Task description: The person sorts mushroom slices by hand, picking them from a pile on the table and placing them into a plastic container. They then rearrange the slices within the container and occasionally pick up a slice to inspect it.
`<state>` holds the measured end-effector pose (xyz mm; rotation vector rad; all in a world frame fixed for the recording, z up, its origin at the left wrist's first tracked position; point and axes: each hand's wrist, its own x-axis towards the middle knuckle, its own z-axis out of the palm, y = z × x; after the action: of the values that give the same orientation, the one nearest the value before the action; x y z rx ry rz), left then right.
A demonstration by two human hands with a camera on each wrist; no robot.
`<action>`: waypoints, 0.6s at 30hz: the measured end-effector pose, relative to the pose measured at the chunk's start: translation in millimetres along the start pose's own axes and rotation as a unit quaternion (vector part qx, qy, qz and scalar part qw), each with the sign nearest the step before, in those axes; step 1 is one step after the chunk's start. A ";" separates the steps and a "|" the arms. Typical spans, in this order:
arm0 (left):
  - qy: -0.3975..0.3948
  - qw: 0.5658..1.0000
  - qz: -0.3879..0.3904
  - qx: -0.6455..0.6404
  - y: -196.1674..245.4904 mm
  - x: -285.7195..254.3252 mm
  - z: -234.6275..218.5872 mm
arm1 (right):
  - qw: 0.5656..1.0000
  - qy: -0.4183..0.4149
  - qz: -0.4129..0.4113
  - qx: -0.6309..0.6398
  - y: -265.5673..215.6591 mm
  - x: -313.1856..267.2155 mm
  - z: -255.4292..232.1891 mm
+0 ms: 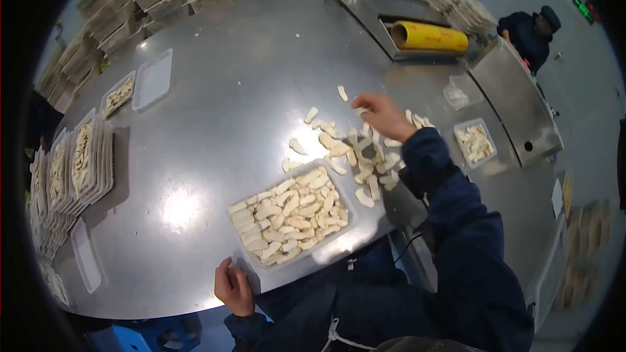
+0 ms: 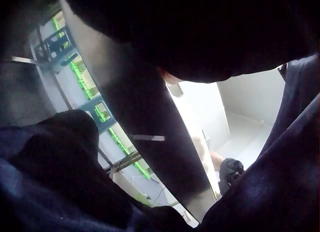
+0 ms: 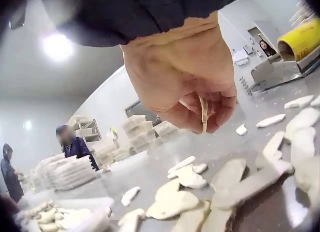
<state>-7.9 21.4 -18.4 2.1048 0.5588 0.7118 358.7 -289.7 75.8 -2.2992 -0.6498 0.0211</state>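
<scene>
My right hand (image 1: 385,116) is over the far side of a loose heap of pale mushroom slices (image 1: 336,148). In the right wrist view its curled fingers and thumb pinch one thin mushroom slice (image 3: 204,114), held on edge above the table. A clear plastic tray (image 1: 354,212) near the table's front edge is filled with mushroom slices (image 1: 293,212), those at its left end lined up in a row. My left hand (image 1: 235,288) is by the tray's near left corner at the table edge, fingers loosely bent, holding nothing. Dark sleeves hide most of it in the left wrist view.
A small filled tray (image 1: 475,143) stands at right, beside a metal wrapping machine with a yellow film roll (image 1: 430,36). Stacked filled trays (image 1: 81,156) and an unfilled tray (image 1: 153,80) are at left. Plastic bins (image 1: 107,13) stand behind. Another person (image 1: 529,36) is at the far right.
</scene>
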 end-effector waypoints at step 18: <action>-0.020 0.999 0.015 0.026 -7.2 0.9 1.2 | 0.956 0.178 0.161 0.167 49.6 -235.6 10.0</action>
<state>-7.4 25.3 -24.6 2.1757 0.5299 0.6777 173.5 -421.1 -4.7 -1.9848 -0.0733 -0.1180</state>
